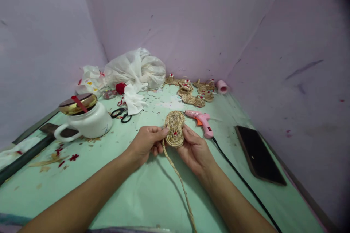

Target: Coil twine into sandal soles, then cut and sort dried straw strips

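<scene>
Coiled rope piece (174, 123) between the left hand (147, 141) and the right hand (194, 150), over the green bench (131, 196).

Nearest, a loose rope end (178, 179) trails from the coil's left side; the left hand's grip is clamped on that side, thumb on top, and the right hand's grip is clamped on the right edge. Farther out lie a dark phone (257, 154) at right and a white mug (93, 122) at left, then a pink glue gun (201, 119), nozzle near the coil's top, and black scissors (118, 112). At the back, woven slippers (193, 99) sit near a white plastic bag (139, 67).
</scene>
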Tool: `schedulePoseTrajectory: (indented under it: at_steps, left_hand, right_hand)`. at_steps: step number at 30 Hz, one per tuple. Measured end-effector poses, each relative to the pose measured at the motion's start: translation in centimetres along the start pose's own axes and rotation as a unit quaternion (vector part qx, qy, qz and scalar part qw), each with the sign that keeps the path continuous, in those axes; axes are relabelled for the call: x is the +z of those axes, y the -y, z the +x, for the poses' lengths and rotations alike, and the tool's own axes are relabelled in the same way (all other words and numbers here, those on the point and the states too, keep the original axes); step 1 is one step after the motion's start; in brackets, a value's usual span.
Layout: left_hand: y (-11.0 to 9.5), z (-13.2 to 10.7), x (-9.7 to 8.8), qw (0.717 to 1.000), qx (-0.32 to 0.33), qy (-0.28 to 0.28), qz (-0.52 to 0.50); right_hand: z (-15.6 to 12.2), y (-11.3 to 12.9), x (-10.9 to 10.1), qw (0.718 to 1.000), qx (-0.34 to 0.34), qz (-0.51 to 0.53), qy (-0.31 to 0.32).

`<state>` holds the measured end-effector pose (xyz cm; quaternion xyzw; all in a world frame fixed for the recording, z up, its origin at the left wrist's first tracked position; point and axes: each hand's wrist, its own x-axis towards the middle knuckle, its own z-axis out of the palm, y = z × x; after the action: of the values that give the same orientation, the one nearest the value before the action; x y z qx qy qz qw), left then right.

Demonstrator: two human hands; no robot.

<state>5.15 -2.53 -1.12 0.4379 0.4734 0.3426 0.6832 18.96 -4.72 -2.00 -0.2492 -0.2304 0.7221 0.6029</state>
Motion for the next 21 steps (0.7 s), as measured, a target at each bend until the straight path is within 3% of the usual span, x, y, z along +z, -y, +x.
schedulePoseTrajectory:
  at_steps: [9,21]
  left_hand:
    - [-0.02,-0.11,0.39,0.999,0.014,-0.009,0.039]
    - [0.22,0.20,0.29,0.992,0.047,-0.039,0.109]
  right_hand:
    - [-0.14,-0.33,0.41,0.999,-0.009,-0.009,-0.030]
    - [-0.30,-0.56,0.42,0.999,-0.004,-0.044,-0.002]
